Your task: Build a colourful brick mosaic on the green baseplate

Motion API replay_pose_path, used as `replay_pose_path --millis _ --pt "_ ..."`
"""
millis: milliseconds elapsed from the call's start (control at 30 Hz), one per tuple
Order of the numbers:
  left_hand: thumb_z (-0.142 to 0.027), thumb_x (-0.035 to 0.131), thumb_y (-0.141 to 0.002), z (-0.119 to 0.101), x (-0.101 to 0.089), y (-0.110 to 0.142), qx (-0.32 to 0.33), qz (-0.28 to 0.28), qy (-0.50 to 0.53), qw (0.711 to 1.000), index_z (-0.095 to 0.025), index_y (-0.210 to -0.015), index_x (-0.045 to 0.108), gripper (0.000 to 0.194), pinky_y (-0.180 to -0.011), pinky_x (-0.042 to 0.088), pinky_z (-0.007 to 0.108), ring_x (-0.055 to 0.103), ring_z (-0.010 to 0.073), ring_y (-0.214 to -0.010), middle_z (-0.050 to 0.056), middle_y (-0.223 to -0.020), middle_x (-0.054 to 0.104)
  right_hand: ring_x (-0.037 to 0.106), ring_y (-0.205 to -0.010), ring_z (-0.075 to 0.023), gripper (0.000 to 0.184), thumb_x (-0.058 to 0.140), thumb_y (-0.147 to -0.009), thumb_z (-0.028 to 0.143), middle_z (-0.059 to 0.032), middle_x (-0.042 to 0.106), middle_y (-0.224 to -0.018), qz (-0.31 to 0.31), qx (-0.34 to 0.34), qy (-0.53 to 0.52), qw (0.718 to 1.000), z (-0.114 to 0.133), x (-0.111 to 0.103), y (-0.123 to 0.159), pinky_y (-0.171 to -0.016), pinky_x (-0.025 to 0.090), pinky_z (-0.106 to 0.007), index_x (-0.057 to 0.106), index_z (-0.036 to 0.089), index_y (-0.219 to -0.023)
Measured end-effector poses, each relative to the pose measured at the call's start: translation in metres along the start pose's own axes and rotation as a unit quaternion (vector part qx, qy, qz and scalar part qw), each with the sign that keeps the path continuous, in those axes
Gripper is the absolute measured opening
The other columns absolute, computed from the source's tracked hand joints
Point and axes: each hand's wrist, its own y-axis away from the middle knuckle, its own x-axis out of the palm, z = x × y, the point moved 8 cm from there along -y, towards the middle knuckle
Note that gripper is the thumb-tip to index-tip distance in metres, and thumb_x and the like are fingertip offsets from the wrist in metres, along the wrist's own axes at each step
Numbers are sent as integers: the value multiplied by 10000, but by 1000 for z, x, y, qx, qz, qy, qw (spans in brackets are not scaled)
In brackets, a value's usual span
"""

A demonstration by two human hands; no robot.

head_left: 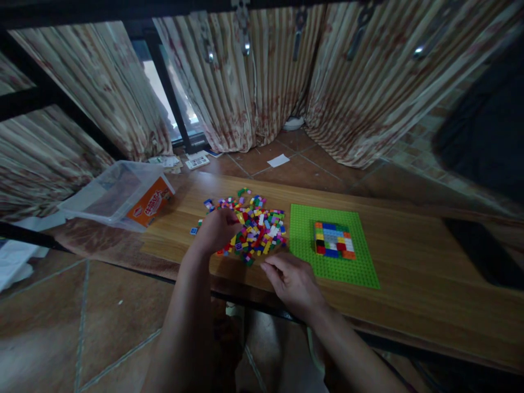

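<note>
Left hand (216, 230) curled over brick pile (261, 230), right hand (295, 279) curled nearby, grip contents unclear

Striped curtains (256, 82); white paper (278, 160) on tiled floor (118, 311).

I see a lime-green baseplate (301, 240), multicoloured bricks (262, 220), a brown wood-grain table (413, 256), an orange label (149, 203) and beige curtains (233, 103), striped and red-blotched.
</note>
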Motion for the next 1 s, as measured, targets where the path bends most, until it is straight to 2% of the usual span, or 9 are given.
replay_pose_path --millis 133,300,433,567,667,767,900,1000 --pt "-278 676 -640 -8 3 2 39 26 92 995 -149 -745 611 179 -603 410 233 538 127 -648 0 -674 606 623 -745 -158 222 497 -952 259 -17 674 -770 -4 12 2 1000 -4 -3 -2 -701 438 -272 640 217 -786" --pt "-229 679 -654 -21 13 5 72 84 226 968 -147 -793 578 190 -625 447 228 547 109 -660 -6 -723 602 632 -751 -164 205 503 -942 265 -22 686 -786 -33 43 -23 998 -11 -11 -4 -708 447 -278 652 218 -809" --pt "-240 714 -672 -37 23 13 84 137 283 946 -151 -802 566 216 -676 475 240 577 115 -704 5 -753 620 624 -712 -154 179 540 -917 337 -26 687 -817 -93 108 -116 983 -24 -20 -4 -678 474 -273 670 217 -898" --pt "-302 736 -702 -62 43 28 97 215 321 917 -145 -833 577 260 -716 484 251 602 126 -752 31 -808 648 648 -793 -169 278 639 -832 422 -36 698 -891 -137 154 -251 946 -35 -21 -7 -714 515 -284 658 213 -1015" --pt "-330 735 -722 -76 59 38 108 252 344 898 -143 -839 586 266 -703 474 236 589 114 -740 23 -800 641 643 -765 -166 284 683 -780 450 -23 702 -833 -145 170 -311 924 -39 -20 -10 -711 519 -288 676 205 -922" --pt "-308 745 -714 -83 68 42 102 263 370 885 -141 -821 595 249 -683 465 223 569 97 -705 3 -763 624 612 -674 -150 266 723 -730 458 -4 685 -720 -164 201 -337 905 -45 -23 -10 -647 502 -270 687 198 -776" --pt "-285 751 -699 -84 68 42 78 259 401 875 -134 -781 611 222 -679 472 229 586 100 -683 5 -730 637 575 -600 -136 275 755 -688 466 4 669 -646 -168 220 -341 898 -48 -26 -8 -591 478 -259 690 199 -689" --pt "-295 764 -692 -86 67 43 67 277 428 858 -131 -776 613 238 -698 493 255 628 129 -706 30 -737 670 551 -559 -128 282 750 -698 467 11 630 -583 -156 222 -354 895 -49 -25 -8 -558 461 -252 682 196 -656"
